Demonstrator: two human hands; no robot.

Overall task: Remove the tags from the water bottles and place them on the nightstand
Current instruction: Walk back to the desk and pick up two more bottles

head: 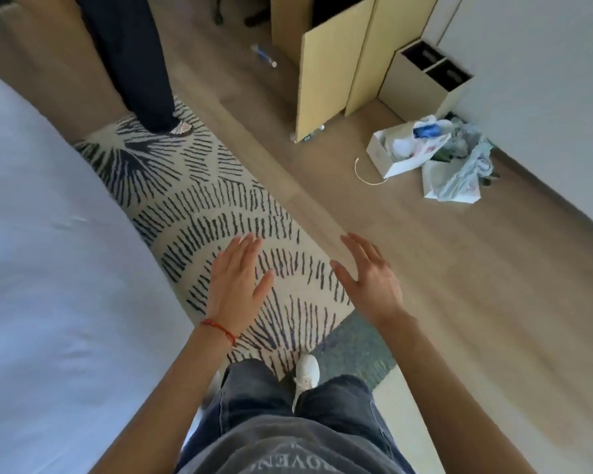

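Bottle (263, 55) on the floor by the cabinet (322, 80), possibly more under its open door, left hand (235, 278) and right hand (368, 273) spread flat, empty, above the rug (202, 206), well apart from it.

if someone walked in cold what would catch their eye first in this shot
Most likely the two bare hands, the left hand and right hand, held out open and empty over the black-dashed rug beside the bed. Next, the heap of bags and litter on the wood floor by the right wall. A water bottle lies on the floor farther off, near the open cabinet door.
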